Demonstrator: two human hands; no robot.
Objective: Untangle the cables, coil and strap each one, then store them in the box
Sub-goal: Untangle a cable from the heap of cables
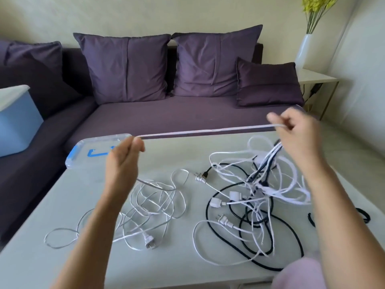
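Note:
A white cable [200,131] runs taut between my two raised hands above the table. My left hand [123,161] pinches its left end, and its slack falls to a loose pile of white cable [150,205] with a plug. My right hand [295,134] grips the right end, blurred, and lifts strands out of a tangle of white and black cables [256,197] with several plugs. The clear box lid with blue clips [93,151] lies at the table's far left, partly behind my left hand.
The pale table [177,263] stands against a purple sofa [166,117] with several cushions. A light blue bin [16,122] sits on the sofa at left. A black loop [363,215] lies at the table's right edge. A white vase [306,49] stands on a side table.

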